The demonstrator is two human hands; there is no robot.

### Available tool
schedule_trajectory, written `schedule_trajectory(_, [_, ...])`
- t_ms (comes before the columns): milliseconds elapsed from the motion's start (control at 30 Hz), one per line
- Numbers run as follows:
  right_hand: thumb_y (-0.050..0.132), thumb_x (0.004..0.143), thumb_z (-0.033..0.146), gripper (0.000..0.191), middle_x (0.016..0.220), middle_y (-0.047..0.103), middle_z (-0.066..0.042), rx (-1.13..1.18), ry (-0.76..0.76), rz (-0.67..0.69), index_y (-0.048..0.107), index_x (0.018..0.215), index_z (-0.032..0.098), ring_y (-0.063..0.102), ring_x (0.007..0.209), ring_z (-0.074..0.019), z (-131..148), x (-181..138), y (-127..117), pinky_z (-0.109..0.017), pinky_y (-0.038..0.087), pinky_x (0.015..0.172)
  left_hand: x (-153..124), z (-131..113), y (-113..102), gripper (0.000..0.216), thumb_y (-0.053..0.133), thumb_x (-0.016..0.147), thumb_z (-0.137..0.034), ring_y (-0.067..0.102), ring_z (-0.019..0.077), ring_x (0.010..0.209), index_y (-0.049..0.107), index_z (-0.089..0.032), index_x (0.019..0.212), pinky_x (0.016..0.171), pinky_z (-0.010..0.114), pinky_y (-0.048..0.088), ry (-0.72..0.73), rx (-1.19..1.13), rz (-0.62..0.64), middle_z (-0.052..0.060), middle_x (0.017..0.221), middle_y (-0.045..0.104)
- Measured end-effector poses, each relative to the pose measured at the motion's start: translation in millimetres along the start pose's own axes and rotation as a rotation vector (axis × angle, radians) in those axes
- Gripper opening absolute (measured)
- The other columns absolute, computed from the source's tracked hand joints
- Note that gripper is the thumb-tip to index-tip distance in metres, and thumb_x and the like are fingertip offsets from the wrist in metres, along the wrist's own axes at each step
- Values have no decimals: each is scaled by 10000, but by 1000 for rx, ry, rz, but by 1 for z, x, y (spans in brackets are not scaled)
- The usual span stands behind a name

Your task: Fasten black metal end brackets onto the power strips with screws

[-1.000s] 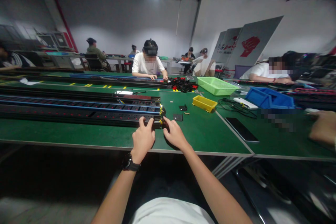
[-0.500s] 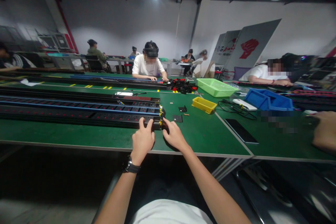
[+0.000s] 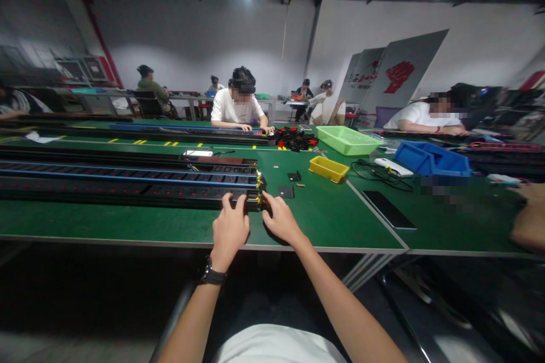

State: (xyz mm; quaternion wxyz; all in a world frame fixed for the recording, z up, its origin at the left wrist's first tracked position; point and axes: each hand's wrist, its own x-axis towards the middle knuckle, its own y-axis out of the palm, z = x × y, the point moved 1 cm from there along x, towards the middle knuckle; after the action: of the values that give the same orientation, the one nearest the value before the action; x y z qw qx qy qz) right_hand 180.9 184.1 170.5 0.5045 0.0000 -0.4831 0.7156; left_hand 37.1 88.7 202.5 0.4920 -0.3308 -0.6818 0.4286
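Long black power strips [image 3: 179, 189] with rows of sockets and small red marks lie side by side on the green table, one with a blue edge along it. My left hand [image 3: 230, 226] grips the near strip close to its right end, fingers bent over its top. At that end my right hand [image 3: 279, 218] is closed, its index finger and thumb by the yellow wire ends [image 3: 258, 199]; what sits between them is hidden. Just to the right, two small black plates [image 3: 286, 191] and a brass-coloured small piece [image 3: 300, 185] lie on the table.
A yellow tray [image 3: 327, 170], a green basket [image 3: 347, 140] and blue bins [image 3: 432, 160] stand to the right. A black phone [image 3: 387, 210] lies near the front edge. Co-workers sit across the table, and another person's hand [image 3: 528, 215] is at the far right.
The whole view has shifted slightly, so things appear a little further left. Both my hands stay at the strip's end in nearly the same pose.
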Motion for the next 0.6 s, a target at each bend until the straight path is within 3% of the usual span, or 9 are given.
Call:
schedule_trajectory(167, [527,876,151,637,1144,676,-143,-14,-4,1,475,1511,140,591,1068,-267,1,0,-1,-427,507,992,0,0,0,561,541,935,-226,646,287,1109,448,-280,1486,800,381,611,5,-13,-3,157,1516,334])
schedule_trajectory(600, [526,865,151,655,1140,678,-130,12,-2,9,468,1517,161,588,1070,-263,3,1,-3,-427,504,999,-1,2,5,584,549,925,-232,626,293,1137,444,-286,1497,767,378,615,23,-8,-63,134,1506,367])
